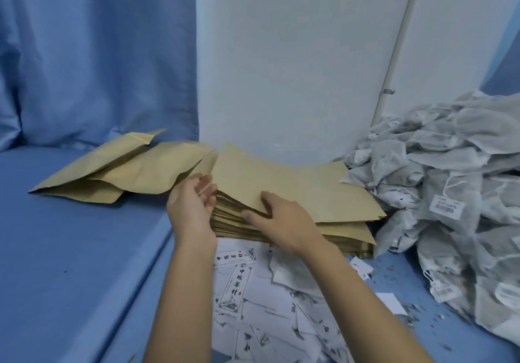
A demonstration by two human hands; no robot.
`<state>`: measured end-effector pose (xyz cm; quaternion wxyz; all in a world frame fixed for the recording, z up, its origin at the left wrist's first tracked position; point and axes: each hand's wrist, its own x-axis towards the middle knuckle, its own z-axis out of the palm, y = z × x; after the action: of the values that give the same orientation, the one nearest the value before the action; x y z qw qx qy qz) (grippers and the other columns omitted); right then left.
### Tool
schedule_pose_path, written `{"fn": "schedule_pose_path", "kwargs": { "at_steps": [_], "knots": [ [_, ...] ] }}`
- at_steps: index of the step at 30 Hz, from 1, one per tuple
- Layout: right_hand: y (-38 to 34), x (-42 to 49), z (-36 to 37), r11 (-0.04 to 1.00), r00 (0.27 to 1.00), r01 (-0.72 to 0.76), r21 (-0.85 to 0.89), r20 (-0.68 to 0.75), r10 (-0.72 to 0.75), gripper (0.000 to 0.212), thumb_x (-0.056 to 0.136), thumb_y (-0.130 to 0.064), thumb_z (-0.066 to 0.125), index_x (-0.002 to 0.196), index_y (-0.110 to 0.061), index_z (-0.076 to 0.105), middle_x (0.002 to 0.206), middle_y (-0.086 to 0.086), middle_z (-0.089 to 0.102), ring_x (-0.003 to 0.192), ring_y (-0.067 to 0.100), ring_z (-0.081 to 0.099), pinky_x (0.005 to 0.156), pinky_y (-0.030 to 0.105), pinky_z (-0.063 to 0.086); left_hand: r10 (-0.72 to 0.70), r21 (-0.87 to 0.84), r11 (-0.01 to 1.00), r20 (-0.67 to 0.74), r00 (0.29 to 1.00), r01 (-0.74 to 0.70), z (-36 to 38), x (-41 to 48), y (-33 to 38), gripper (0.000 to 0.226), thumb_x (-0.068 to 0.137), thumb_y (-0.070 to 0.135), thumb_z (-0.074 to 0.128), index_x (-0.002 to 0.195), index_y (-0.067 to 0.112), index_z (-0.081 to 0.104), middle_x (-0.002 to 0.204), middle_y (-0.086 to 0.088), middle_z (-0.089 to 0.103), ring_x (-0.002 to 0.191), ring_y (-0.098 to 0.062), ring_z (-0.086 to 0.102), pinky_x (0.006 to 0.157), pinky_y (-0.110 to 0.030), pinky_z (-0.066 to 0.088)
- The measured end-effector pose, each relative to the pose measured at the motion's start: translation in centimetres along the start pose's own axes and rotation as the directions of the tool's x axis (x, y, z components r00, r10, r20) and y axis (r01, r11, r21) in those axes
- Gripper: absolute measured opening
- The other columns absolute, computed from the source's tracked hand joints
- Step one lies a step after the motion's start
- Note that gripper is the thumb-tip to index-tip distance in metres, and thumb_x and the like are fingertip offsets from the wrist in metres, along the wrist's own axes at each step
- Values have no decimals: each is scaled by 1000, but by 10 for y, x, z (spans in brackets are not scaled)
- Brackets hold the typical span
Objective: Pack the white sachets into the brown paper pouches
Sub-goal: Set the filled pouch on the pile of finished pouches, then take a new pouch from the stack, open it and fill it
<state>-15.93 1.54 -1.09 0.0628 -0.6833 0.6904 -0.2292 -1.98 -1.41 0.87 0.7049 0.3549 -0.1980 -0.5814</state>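
Right hand pinching top brown pouch, left hand relaxed, empty beside stack, labels reading 中國藥材

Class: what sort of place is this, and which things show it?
Probably a small hand-packing workspace: a stack of brown paper pouches, a heap of white sachets, loose printed labels.

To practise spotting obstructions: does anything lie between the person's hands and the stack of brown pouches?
Nothing visible does. The right hand rests on top of the stack of brown pouches, and the left hand is at its left edge.
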Motion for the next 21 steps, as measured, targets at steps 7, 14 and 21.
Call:
{"fn": "schedule_pose_path", "kwargs": {
  "at_steps": [7, 14, 21],
  "knots": [
    [14, -35, 9, 993, 958, 117, -13, -263, -117, 29, 97, -26, 44, 114, -13, 63, 104, 5, 69, 95, 26, 61, 79, 38, 43, 139, 306, 946, -87, 986, -106, -1, -30, -21, 13, 88, 24, 53, 88, 15, 44, 70, -1, 50, 48, -7, 50, 48, -23, 43],
    [15, -47, 18, 961, 938, 158, 229, -338, -74, 39, 94, -7, 45, 129, -16, 59, 133, -2, 59, 122, 15, 53, 99, 20, 36, 141, 607, 768, 147, 979, -202, 0, -36, -6, 17, 85, 10, 41, 77, 5, 55, 81, -12, 63, 56, -24, 69, 47, -24, 53],
    [15, -55, 17, 914, 901, 317, 254, -383, -206, 54, 91, 2, 44, 142, -18, 43, 148, -7, 40, 138, 1, 25, 118, 23, 11, 550, 632, 573, 174, 817, -521, 9, -49, -11, 26, 96, 9, 40, 107, 11, 63, 104, -4, 67, 101, -25, 58, 76, -24, 43]
  ]
}}
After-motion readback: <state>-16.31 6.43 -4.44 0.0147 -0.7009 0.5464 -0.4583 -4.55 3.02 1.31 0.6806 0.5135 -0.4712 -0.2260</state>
